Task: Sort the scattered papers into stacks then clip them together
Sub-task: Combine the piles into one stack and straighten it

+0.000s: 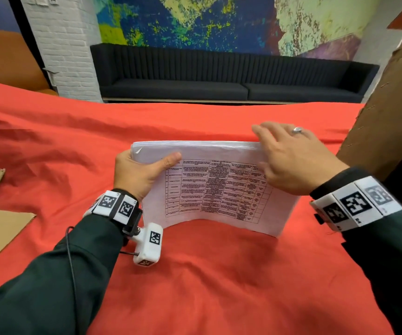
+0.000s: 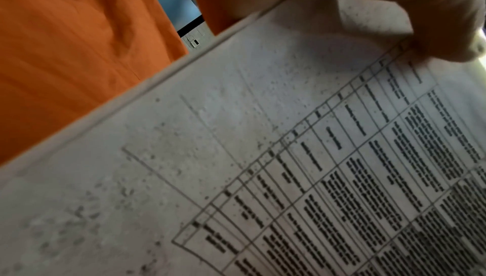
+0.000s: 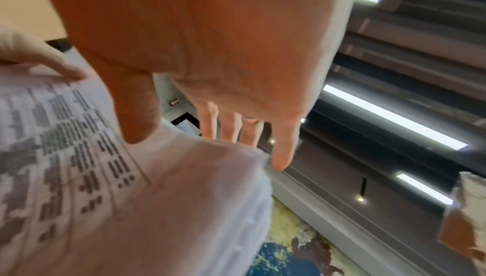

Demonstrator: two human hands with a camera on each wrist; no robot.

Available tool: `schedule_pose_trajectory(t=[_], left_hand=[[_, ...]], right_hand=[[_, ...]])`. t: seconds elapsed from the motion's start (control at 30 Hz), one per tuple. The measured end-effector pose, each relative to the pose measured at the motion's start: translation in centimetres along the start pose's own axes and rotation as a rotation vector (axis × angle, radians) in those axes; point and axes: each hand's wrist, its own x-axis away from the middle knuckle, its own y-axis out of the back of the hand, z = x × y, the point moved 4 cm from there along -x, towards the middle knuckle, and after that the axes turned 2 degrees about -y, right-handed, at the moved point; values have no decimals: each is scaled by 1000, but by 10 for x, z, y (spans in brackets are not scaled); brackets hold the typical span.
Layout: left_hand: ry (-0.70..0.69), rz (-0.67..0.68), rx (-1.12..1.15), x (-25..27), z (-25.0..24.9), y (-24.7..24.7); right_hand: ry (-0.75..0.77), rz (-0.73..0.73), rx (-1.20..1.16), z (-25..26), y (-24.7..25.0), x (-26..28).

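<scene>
The paper stack [image 1: 214,187] stands on its long edge mid-way across the red cloth [image 1: 50,141], sagging in the middle. The left hand [image 1: 137,175] pinches its upper left corner (thumb in front); the right hand [image 1: 289,158], fingers spread and straight, presses the upper right corner.

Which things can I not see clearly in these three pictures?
- Text on the paper stack: too small in the head view, blurred in both wrist views.
- Left hand fingers: hidden behind the stack; only the thumb shows.
- Stack's bottom edge: whether it touches the red cloth cannot be told.
- Any clip: none in view.
- Right hand palm contact: hidden under the hand itself.
</scene>
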Motion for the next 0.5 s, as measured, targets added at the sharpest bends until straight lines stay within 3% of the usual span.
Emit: schedule_pose_trajectory(t=[0.07, 0.17, 0.27, 0.4, 0.5], left_hand=[[-1, 23, 2, -1, 0, 1], [20, 86, -3, -1, 5, 3], [70, 121, -13, -2, 16, 9], [91, 180, -40, -3, 24, 10], [111, 217, -5, -5, 29, 12]], right_hand=[[34, 43, -27, 8, -4, -2], [62, -50, -73, 10, -4, -2], [147, -16, -84, 14, -13, 3], [-18, -46, -154, -22, -26, 1], [-110, -69, -441, -52, -32, -8]])
